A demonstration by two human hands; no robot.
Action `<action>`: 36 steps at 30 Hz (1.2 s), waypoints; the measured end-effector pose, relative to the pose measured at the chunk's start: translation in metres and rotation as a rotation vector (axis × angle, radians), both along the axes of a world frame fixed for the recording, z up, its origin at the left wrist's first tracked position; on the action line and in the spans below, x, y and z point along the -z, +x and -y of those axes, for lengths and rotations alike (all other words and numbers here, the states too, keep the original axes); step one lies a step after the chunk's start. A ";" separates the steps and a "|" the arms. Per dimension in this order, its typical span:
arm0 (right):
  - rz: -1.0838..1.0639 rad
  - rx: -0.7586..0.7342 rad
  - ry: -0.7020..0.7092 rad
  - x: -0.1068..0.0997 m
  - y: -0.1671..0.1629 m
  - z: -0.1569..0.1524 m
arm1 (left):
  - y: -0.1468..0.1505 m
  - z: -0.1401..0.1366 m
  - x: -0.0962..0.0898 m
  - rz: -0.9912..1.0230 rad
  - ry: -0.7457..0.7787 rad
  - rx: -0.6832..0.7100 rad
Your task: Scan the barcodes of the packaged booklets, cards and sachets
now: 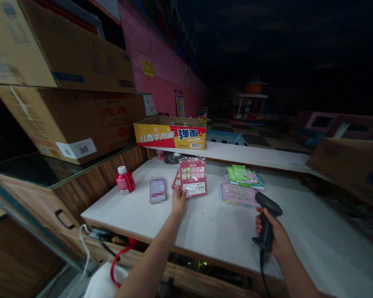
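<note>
While right fingers (259, 221) wrap the scanner (266, 232), left fingers (177, 192) pinch the pink packet (193, 175) by its near corner.

L hand (179, 200) grips pink pkt (193, 176); R hand (272, 231) holds blk scanner (266, 223) w/ cord over wht desk (211, 231).

A white table (208, 227) is edged along the front with wood. At its left, a red bottle (124, 182) with a white cap is stood upright. A flat, blurred item (157, 191) is laid near it. Toward the middle, a pink packet (175, 181) is partly covered by another packet (193, 176). Farther right, pink sheets (236, 195) are stacked, with green packets (238, 173) piled just behind.
</note>
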State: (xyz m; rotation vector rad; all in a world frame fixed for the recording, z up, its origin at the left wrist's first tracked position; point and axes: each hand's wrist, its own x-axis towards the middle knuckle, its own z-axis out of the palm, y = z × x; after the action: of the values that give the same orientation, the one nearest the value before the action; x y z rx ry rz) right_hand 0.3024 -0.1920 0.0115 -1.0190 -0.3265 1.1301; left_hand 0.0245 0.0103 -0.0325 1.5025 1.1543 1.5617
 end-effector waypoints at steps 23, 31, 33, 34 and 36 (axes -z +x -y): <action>0.467 -0.201 -0.125 -0.020 -0.109 -0.042 | -0.002 0.002 0.007 -0.078 -0.011 -0.016; 0.411 -0.203 -0.127 -0.016 -0.103 -0.039 | -0.002 0.004 0.004 -0.037 0.011 0.002; 0.362 -0.206 -0.127 -0.013 -0.095 -0.036 | -0.002 0.004 0.004 -0.031 0.009 0.003; 0.327 -0.202 -0.122 -0.010 -0.088 -0.035 | -0.002 0.004 0.003 -0.027 0.005 0.004; 0.233 -0.177 -0.100 -0.005 -0.070 -0.032 | -0.002 0.005 0.002 -0.009 -0.003 0.011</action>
State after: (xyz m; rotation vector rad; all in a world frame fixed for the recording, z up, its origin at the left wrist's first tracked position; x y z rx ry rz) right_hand 0.2322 -0.1597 0.0165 -1.2330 -0.5602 1.1975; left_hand 0.0223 0.0056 -0.0347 1.5132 1.1506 1.5466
